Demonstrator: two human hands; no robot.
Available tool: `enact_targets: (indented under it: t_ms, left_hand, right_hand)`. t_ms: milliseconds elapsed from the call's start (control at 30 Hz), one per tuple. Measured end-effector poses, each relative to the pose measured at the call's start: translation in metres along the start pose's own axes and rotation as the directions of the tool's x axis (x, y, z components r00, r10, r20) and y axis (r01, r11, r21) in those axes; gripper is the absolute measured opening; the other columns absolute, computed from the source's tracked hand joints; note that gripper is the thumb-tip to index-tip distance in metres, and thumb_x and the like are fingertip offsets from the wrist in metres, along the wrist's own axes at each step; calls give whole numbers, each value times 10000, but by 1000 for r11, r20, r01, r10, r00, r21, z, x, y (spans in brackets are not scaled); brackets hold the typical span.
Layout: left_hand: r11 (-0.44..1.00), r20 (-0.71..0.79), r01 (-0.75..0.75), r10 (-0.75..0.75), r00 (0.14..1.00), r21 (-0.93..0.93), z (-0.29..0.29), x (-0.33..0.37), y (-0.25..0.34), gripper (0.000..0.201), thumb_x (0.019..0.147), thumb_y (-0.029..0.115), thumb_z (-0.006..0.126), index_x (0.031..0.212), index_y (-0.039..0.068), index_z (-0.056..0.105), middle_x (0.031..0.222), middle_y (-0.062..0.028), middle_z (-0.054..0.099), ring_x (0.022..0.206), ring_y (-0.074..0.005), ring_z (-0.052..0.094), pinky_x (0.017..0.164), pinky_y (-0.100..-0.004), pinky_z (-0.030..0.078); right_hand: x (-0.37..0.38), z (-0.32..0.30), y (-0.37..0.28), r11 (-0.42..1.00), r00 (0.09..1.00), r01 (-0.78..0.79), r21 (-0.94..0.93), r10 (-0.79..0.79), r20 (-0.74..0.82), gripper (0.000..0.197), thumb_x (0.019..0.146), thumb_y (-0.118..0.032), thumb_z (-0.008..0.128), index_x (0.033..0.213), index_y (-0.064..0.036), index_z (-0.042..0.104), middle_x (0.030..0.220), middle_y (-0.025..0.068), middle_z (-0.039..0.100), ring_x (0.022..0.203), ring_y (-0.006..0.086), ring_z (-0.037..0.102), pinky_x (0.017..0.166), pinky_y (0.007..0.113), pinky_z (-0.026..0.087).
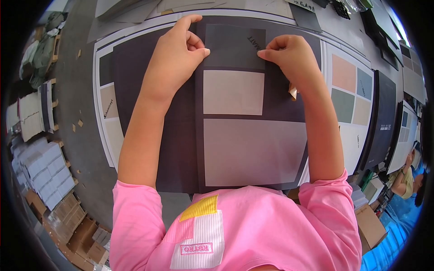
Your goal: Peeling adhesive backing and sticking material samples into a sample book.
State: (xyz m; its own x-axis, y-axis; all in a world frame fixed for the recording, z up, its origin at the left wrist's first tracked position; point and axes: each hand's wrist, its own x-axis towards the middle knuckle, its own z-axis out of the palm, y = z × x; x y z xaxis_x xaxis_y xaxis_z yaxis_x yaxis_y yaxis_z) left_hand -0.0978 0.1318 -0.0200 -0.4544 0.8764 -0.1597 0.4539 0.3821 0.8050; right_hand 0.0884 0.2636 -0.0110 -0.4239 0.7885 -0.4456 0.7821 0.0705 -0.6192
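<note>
A dark grey sample card (233, 47) lies at the top of a large black display board (156, 149). My left hand (181, 49) is at the card's left edge, thumb tip touching it, index finger stretched out and the others bent. At the right edge, my right hand (291, 54) pinches the card between thumb and fingers. Below it on the board are a beige sample card (233, 93) and a larger grey-mauve sample panel (253, 151). Beside my right wrist shows a small shiny gold piece (293, 92), partly hidden.
White-edged boards with colour swatches (343, 72) stick out from under the black board. Farther right stand a closed black sample book (379, 117) and a person in blue (398, 226). Stacked bundles (45, 162) on pallets and cardboard boxes (79, 241) occupy the left floor.
</note>
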Motion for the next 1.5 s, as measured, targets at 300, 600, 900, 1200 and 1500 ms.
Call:
enact_targets:
  t_ms: [300,600,900,1200,1500]
  left_hand:
    - [1000,-8,-7,7,1000,-18,0,0,-1,604,813,21,700,1386,35,509,803,-11,626,747,-88,566,754,-235,481]
    - [1000,-11,-7,7,1000,2,0,0,-1,615,810,21,709,1391,38,507,802,-12,625,755,-100,569,763,-244,483]
    - [1000,-12,-9,9,1000,-7,1,-1,0,616,810,19,706,1394,45,510,803,-16,623,754,-102,569,774,-245,483]
    - [1000,-11,-11,11,1000,18,2,0,0,613,808,15,706,1388,37,510,792,-11,611,740,-91,551,758,-235,473]
    - [723,-202,-75,290,936,687,-7,4,-9,792,768,253,830,1411,37,421,1370,-224,472,1243,-396,504,995,-470,470]
  right_hand:
    - [-5,-2,-6,1000,1000,-26,-9,26,13,213,831,-196,762,856,3,690,650,72,583,568,194,564,500,366,489]
    - [-6,0,-6,1000,1000,-18,-10,17,-7,215,824,-194,762,839,7,686,638,70,566,568,189,544,494,364,476]
    - [-7,0,-7,1000,1000,-21,-6,21,-2,203,830,-183,757,834,7,685,609,62,549,536,181,526,495,360,460]
    - [-7,1,-5,1000,1000,1,-31,-1,-7,230,829,-192,759,822,20,670,651,96,592,607,220,572,608,381,497]
    - [10,-35,16,976,1000,25,-217,-27,-6,353,775,-263,804,777,19,592,653,141,588,677,303,615,647,422,472]
